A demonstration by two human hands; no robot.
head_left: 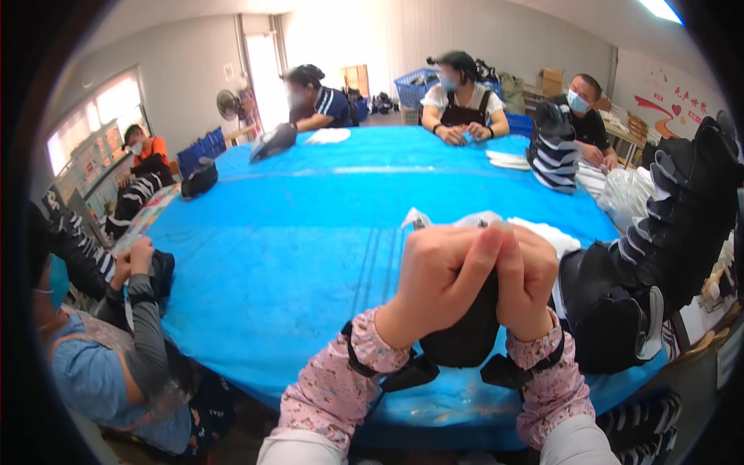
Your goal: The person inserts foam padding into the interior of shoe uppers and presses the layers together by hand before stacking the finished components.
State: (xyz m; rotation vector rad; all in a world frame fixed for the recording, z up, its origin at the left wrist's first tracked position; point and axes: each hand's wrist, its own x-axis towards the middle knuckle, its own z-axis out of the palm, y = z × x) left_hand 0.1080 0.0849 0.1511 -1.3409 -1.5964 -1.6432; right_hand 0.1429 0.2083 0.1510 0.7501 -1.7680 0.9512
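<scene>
Both hands are raised together over the near right of the blue table, gripping a black shoe upper [463,337]. My left hand [438,275] is closed on it from the left, and my right hand [531,275] from the right, with the thumbs nearly meeting on top. The rounded black end hangs below my fingers towards me. Pale, crumpled material [418,218] shows just beyond my knuckles; whether it belongs to the upper I cannot tell. My fingertips are hidden behind the hands.
A blue sheet [256,271] covers the table. Stacked black shoe uppers [612,302] rise close by my right hand, with white pieces [546,232] beside them. Another stack [553,151] stands farther back. A co-worker [116,364] sits at the left; several others sit across the table.
</scene>
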